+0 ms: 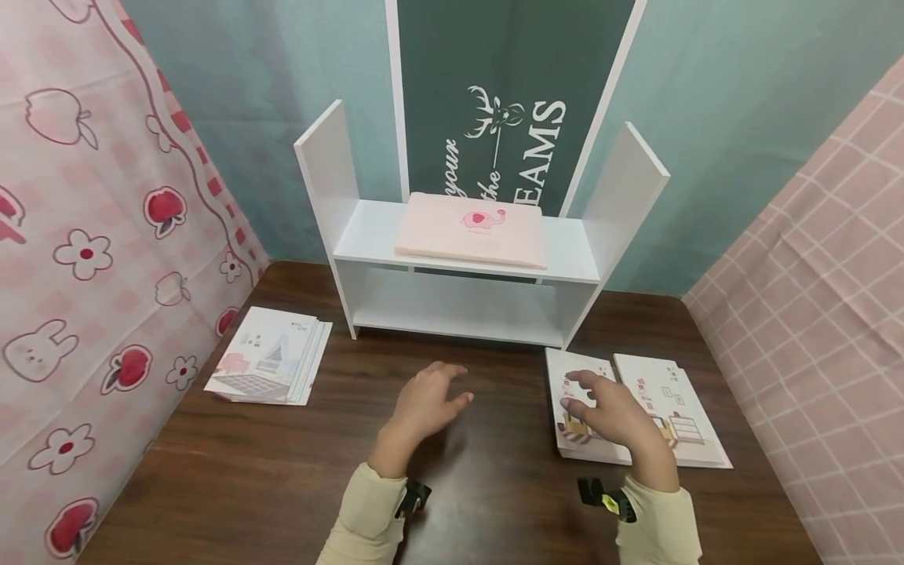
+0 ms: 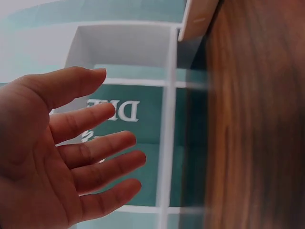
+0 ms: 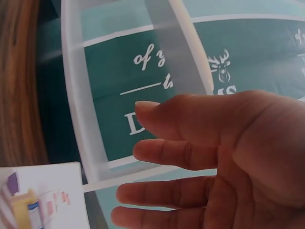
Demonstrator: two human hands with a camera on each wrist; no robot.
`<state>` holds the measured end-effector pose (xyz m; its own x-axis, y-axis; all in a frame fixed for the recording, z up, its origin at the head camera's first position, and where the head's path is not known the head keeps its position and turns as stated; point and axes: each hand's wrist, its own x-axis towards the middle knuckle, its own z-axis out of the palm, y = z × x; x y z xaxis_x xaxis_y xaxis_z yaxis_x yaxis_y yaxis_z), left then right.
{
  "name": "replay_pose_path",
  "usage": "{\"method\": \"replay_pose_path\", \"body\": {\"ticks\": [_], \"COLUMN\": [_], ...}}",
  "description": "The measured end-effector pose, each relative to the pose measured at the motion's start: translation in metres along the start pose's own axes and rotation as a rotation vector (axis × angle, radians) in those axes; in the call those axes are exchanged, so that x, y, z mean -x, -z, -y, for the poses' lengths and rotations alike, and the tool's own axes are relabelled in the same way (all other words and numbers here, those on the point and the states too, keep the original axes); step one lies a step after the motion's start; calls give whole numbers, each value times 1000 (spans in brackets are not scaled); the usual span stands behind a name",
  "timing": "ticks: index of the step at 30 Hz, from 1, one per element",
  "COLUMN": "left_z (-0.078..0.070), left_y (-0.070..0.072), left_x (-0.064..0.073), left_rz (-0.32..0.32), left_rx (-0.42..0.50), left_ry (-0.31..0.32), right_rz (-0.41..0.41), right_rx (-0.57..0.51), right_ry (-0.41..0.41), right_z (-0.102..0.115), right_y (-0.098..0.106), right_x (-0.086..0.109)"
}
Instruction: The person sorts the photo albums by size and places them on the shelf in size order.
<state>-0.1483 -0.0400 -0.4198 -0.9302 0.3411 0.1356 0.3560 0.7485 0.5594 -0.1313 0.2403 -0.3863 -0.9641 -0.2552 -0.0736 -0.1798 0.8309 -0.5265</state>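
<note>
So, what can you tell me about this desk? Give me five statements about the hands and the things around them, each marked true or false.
1. The pink elephant-printed item lies on the upper board of the shelf. True.
2. The left hand is holding a booklet. False: the left hand holds nothing.
3. In the head view, the right hand appears over the right-side booklets. True.
4. The shelf is bright red. False: it is white.
5. All the booklets lie together in one pile. False: the left-side booklets lie well apart from the right-side ones.
</note>
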Motion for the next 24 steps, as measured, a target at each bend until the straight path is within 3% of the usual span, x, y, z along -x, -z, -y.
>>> {"method": "replay_pose_path", "body": {"ticks": [9, 24], "left_z": [-6, -16], "left_y": [-23, -66], "left_x": [1, -3], "left_rz": [41, 84], "left_rx": [-21, 39], "left_ry": [-13, -72], "right_rz": [33, -5], "right_rx": [-9, 38], "right_ry": [-85, -208], "right_z": [-12, -37], "right_y": [-11, -21], "right_x": [8, 21]}}
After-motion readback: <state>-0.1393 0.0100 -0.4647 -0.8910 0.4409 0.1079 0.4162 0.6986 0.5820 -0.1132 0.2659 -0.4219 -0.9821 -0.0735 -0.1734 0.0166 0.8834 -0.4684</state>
